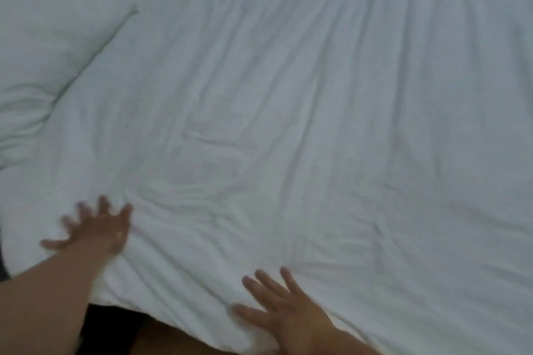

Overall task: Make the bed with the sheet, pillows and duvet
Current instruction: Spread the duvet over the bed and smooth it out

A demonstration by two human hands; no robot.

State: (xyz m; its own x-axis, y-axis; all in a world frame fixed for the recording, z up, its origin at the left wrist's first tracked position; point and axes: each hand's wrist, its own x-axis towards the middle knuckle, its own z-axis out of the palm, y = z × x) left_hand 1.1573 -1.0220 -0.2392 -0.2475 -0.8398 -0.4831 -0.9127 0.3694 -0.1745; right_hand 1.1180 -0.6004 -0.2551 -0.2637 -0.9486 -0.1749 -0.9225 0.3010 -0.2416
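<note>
A white duvet (288, 124) lies spread over the bed and fills most of the view, creased with long wrinkles. A white pillow (49, 37) sits at the upper left, its near corner lying on the bedding. My left hand (95, 228) lies flat on the duvet near its lower left edge, fingers spread and blurred. My right hand (285, 314) presses flat on the duvet's near edge at the bottom centre, fingers straight and spread. Neither hand holds anything.
The duvet's near edge (173, 323) hangs over the side of the bed at the bottom. Below it shows a dark gap (112, 331), and a dark strip (2, 265) at the far left edge.
</note>
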